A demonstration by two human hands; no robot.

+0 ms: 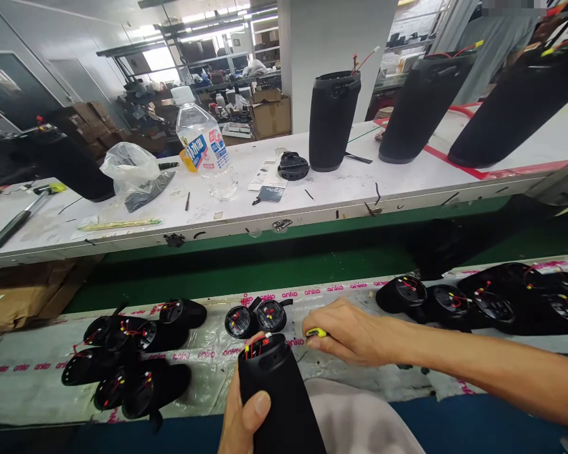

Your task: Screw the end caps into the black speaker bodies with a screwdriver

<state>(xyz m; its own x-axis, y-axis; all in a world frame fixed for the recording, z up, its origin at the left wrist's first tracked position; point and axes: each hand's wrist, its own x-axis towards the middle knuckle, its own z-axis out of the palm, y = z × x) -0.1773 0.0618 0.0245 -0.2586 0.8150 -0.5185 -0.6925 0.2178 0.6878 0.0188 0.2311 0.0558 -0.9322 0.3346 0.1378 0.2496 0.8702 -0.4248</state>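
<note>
My left hand (246, 410) is wrapped round a black fabric-covered cylindrical speaker body (284, 403), tilted with its open end up. Red and yellow wires with small connectors (260, 343) stick out of that end. Just to the right and slightly above, my right hand (343, 331) is closed on a small yellow-and-black tool (316, 332); most of it is hidden in the fist, so its kind cannot be made out. The right hand is apart from the speaker body. Two more wired speaker bodies (271, 315) lie behind the held one on the plastic-covered lower surface (208, 372).
Several speaker bodies (142, 391) lie at left and more (449, 299) at right. On the white bench (170, 221) are a water bottle (203, 151), a plastic bag (130, 167), a hammer-like tool (14, 221), a round black part (293, 166) and upright speaker bodies (334, 123). A person (497, 53) stands beyond.
</note>
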